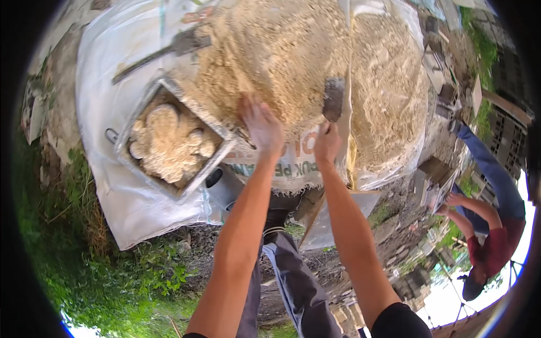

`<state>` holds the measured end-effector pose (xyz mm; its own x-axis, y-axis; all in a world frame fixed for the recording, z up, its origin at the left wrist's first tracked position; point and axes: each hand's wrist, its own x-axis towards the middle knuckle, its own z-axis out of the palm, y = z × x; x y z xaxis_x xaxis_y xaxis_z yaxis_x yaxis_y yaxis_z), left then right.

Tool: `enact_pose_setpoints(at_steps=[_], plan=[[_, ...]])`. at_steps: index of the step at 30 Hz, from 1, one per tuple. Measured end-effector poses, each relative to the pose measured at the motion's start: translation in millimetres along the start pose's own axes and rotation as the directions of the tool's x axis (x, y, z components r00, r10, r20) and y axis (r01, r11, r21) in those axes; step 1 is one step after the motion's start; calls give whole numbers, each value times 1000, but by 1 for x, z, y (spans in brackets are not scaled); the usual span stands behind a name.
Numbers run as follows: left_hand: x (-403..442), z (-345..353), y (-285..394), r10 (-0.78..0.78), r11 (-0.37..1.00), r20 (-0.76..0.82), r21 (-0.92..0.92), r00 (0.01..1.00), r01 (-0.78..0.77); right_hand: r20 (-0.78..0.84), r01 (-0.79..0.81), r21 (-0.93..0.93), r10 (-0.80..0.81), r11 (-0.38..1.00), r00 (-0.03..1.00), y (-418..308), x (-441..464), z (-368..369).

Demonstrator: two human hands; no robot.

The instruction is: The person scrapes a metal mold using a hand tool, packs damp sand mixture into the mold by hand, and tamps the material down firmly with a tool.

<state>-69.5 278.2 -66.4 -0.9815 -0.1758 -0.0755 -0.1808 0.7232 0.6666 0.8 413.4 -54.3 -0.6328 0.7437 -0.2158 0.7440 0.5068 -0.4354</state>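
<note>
bright daylight, blown-out sky lower right, fisheye curvature, black corners, soft blurred edges

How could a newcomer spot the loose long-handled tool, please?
On the white sheet, find the box of pale mounds. Just beyond it lies the long-handled tool, its dark blade at the tan heap's edge. Unlike the scraper in the right hand, nobody holds it.

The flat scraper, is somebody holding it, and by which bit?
Yes, the person's right hand is holding the scraper by its handle end.
</note>
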Motion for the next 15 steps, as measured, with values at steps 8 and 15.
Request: enact_pose_setpoints(at_steps=[8, 15], plan=[[-8, 19, -11, 32, 978, -158, -197, 987, -64, 289, -100, 203, 38, 974, 957, -27, -43, 24], [-7, 5, -10, -292, 801, 42, -535, 956, 268, 465, -116, 264, -21, 958, 885, -47, -63, 28]])
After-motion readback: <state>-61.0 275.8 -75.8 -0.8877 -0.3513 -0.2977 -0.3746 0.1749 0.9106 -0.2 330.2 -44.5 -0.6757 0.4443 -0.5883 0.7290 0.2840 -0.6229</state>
